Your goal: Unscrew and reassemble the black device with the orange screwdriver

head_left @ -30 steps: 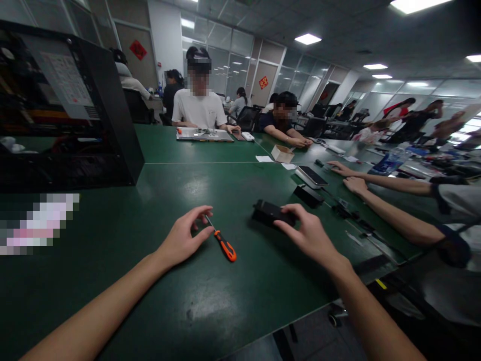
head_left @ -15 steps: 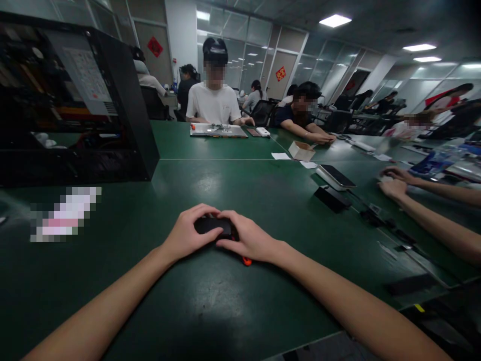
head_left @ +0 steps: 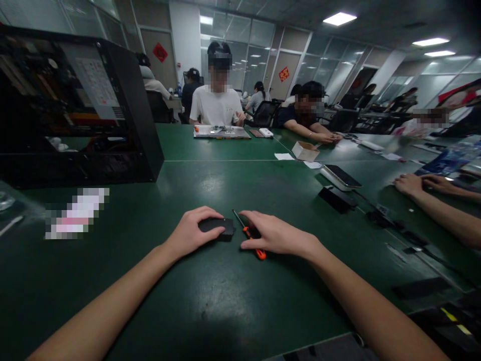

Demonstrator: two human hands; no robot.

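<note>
My left hand (head_left: 197,230) is wrapped round a small black box (head_left: 227,229), its thumb across the near side. The box rests on the green table (head_left: 210,296). Just right of it lies a screwdriver (head_left: 246,231) with an orange and black handle, its thin shaft pointing away from me. Over the screwdriver, my right hand (head_left: 276,233) has thumb and fingers apart, one on each side of the handle. Part of the handle is hidden by this hand, and I cannot tell whether they touch.
An open black computer case (head_left: 141,105) stands at the left. A black adapter (head_left: 337,199) with cables and a white device (head_left: 340,178) lie to the right, beside a small open carton (head_left: 305,151). Another person's hands (head_left: 411,185) rest at the right; a person in white (head_left: 218,107) sits opposite.
My right hand has come off the black box and shifted right, now over the screwdriver, which shows more fully. My left hand stays on the box.
</note>
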